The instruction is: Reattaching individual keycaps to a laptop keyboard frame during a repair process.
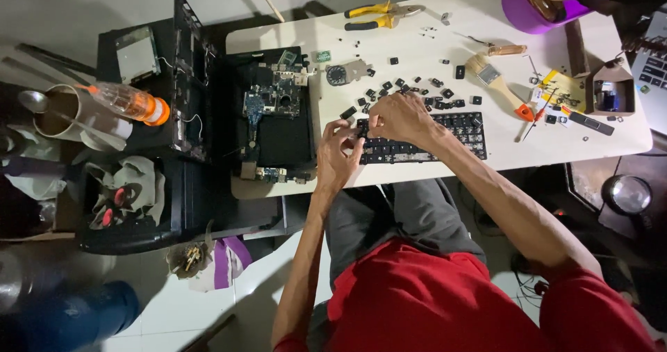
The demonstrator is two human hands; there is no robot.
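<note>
Seen from my head camera, both my hands work at the left end of a black laptop keyboard (424, 140) lying mid-frame on the white table (417, 32): my left hand (335, 154) has its fingers curled narrow at the keyboard's left edge, my right hand (399, 116) is bent over the top row just beside it (whether either pinches a key I cannot tell). Loose black keycaps (399, 86) lie scattered above the keyboard, an opened laptop chassis (274, 116) sits at centre left, yellow-handled pliers (372, 15) at the top, and a paintbrush (497, 81) at upper right.
</note>
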